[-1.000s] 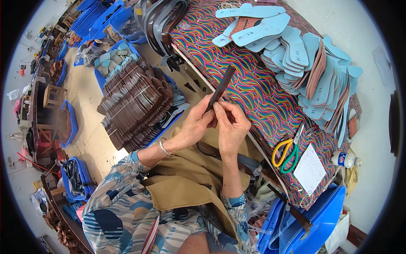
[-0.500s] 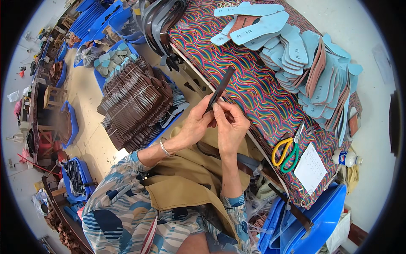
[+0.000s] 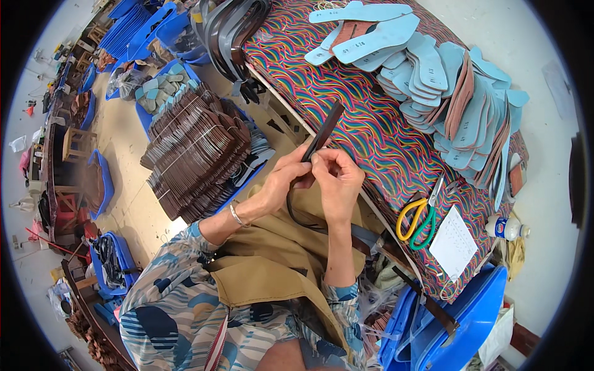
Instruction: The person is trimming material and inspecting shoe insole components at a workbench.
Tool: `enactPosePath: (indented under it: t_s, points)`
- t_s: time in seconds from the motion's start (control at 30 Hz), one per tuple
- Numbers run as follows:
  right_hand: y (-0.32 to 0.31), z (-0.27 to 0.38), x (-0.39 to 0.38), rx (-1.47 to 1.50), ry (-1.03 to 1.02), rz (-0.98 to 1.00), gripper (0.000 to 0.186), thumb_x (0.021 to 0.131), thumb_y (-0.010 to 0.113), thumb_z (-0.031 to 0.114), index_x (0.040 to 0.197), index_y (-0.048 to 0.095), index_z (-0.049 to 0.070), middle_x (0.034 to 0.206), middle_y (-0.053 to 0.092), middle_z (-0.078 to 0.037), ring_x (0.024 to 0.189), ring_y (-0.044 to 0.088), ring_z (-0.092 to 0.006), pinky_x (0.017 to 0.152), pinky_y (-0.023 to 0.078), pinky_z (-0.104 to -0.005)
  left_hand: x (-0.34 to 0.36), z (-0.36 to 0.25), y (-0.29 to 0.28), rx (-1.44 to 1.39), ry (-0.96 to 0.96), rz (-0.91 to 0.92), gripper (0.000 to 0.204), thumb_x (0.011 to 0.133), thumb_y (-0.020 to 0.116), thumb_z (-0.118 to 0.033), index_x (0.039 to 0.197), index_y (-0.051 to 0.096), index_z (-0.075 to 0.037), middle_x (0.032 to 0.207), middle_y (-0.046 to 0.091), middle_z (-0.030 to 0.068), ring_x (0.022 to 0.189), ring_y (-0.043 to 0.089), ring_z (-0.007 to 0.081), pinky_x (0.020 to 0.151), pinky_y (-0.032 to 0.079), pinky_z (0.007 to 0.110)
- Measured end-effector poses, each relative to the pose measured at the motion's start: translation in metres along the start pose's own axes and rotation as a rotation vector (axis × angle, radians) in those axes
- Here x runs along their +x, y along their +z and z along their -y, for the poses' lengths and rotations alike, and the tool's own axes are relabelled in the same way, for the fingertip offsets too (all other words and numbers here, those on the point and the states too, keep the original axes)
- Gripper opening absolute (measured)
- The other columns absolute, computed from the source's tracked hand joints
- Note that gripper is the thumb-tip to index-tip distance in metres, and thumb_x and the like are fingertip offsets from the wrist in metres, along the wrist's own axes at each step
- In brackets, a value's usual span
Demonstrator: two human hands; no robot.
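Both hands are meeting above the lap, just at the near edge of the table (image 3: pixel 371 133) with its wavy multicoloured cover. Left hand (image 3: pixel 281 182) is pinching the lower end of a dark brown strap (image 3: pixel 323 131) between thumb and fingers, a bangle (image 3: pixel 235 214) sitting on its wrist. Right hand (image 3: pixel 337 179) is closing its fingertips on the same strap just beside the left thumb, its knuckles curling over so the exact spot where the fingers are gripping is hidden. From the hands the strap is rising at a tilt away from the body, over the table edge; below them a thin dark loop of it is hanging down toward the tan apron (image 3: pixel 278 260), and where that loop is ending is hard to make out.

Beyond the right hand, further across the table, pale blue insoles (image 3: pixel 445 80) are lying in overlapping piles mixed with a few brown ones. To the right of the right hand, near the table edge, scissors (image 3: pixel 417 219) with yellow and green handles are lying next to a white paper slip (image 3: pixel 455 242). To the left of the left hand, down on the floor, bundled brown straps (image 3: pixel 195 151) are stacking up in a big heap. Below the right forearm a blue bin (image 3: pixel 470 321) is being cut off by the rim of the picture
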State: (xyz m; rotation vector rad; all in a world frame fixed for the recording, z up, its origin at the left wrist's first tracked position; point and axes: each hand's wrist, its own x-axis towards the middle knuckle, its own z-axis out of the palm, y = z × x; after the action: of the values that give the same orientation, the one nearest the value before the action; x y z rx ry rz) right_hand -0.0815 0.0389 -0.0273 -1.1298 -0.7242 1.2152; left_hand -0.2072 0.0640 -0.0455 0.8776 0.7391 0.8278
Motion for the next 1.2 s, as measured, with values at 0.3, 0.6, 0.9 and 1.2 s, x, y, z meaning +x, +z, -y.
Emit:
enactPosePath:
  t_s: [0.3,0.6,0.9,1.2]
  points:
    - [-0.012,-0.006,-0.004,0.219,-0.006,0.123,0.003,0.088,0.064,0.001,0.089,0.061,0.001,0.072,0.056,0.002,0.060,0.046,-0.0026,0.053,0.033,-0.0186,-0.003,-0.002,0.010,-0.140,-0.027,-0.154,0.031,0.101,0.050,-0.033,0.110,0.056,-0.004,0.070,0.051,-0.0024,0.051,0.043,0.0065,0.045,0.029,0.021]
    - [-0.005,-0.019,-0.015,-0.604,-0.528,-0.209,0.008,0.090,0.063,0.004,0.096,0.061,-0.001,0.076,0.059,-0.001,0.059,0.057,-0.0073,0.053,0.047,-0.0223,-0.008,0.009,0.020,0.075,0.102,-0.126,0.023,0.101,0.051,-0.019,0.118,0.055,-0.004,0.091,0.057,-0.0037,0.079,0.052,0.0037,0.062,0.044,0.019]
    - [-0.230,0.101,-0.130,-0.519,-0.766,-1.047,0.026,0.092,0.047,0.013,0.105,0.061,-0.005,0.094,0.060,-0.013,0.085,0.060,-0.0220,0.080,0.051,-0.0342,-0.015,-0.038,-0.079,-0.333,0.243,-0.296,0.025,0.101,0.050,-0.021,0.111,0.053,0.001,0.096,0.064,0.0121,0.084,0.064,0.0262,0.085,0.053,0.044]
    - [-0.512,0.257,-0.457,-0.277,-0.906,-1.331,0.014,0.091,0.060,0.011,0.089,0.058,-0.003,0.072,0.060,-0.011,0.059,0.058,-0.0180,0.051,0.049,-0.0282,-0.091,-0.005,-0.365,-0.541,0.192,-0.557,0.029,0.103,0.039,-0.016,0.119,0.048,0.007,0.110,0.058,0.0177,0.100,0.057,0.0319,0.093,0.049,0.045]
